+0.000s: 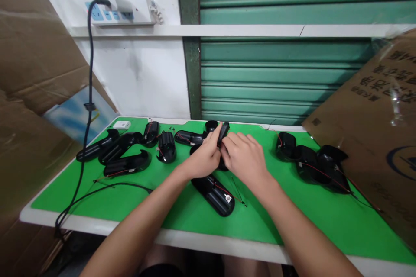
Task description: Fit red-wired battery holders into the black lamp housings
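Over the middle of the green table, my left hand [206,153] is closed around a black plastic housing [223,130], which sticks up between my hands. My right hand [243,151] presses its fingers against the same housing from the right; what its fingertips grip is hidden. Just below them lies another black housing [216,197] with a red wire and a small white connector [228,198]. Behind my left hand rest a long black housing [188,137] and a round black one [211,126], partly covered.
Several black housings [126,164] lie at the left, and a cluster of wired ones [305,160] at the right. A black cable [90,73] runs from the power strip [130,11] onto the table. Cardboard [367,117] flanks both sides.
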Available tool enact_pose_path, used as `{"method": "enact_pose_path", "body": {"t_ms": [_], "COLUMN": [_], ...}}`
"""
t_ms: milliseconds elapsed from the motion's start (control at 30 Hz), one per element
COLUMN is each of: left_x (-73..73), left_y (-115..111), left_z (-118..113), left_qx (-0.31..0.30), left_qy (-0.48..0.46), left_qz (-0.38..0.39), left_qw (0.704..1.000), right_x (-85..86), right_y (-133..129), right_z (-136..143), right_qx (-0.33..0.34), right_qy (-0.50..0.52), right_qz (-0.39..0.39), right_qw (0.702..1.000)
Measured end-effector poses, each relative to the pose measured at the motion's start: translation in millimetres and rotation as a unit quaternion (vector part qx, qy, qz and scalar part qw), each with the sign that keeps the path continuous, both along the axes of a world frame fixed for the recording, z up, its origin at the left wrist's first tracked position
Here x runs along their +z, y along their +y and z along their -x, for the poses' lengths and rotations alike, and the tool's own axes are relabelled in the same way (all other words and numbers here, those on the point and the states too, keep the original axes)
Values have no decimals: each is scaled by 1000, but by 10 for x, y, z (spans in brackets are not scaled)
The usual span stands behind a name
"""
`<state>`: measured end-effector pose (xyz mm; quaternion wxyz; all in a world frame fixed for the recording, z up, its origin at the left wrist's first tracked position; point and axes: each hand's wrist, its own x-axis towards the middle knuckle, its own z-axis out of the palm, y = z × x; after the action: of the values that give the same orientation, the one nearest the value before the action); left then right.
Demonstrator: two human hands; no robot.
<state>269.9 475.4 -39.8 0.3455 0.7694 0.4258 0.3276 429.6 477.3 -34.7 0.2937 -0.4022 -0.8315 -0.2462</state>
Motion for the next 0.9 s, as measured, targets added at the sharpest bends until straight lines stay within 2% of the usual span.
{"method": "enact_pose_path", "body": {"t_ms": [167,267,467,633,733,833,900], "left_x": [136,169,135,66,29,31,53], "left_y": [10,11,22,58,64,61,57], "left_z": [44,60,53,67,52,25,11], "left_qx": [0,4,-3,-5,3,25,29], "left_qy": [-94,-127,-96,-111,-81,-88,-128], "left_qz": [69,104,72,83,49,33,52], "left_qw": [993,986,993,990,996,995,990], "right_x": [-70,-77,-30,9,16,-2,-28], "right_y": [81,115,120,104,105,106,101], "right_z": [-29,-57,-90,-75,-76,-92,-95], "right_qx": [55,76,72,77,64,51,52], "right_qy": [76,93,9,-28,-43,-13,53], "right_qz": [12,24,9,4,23,50,58], "right_qw": [996,992,997,997,997,997,996]}}
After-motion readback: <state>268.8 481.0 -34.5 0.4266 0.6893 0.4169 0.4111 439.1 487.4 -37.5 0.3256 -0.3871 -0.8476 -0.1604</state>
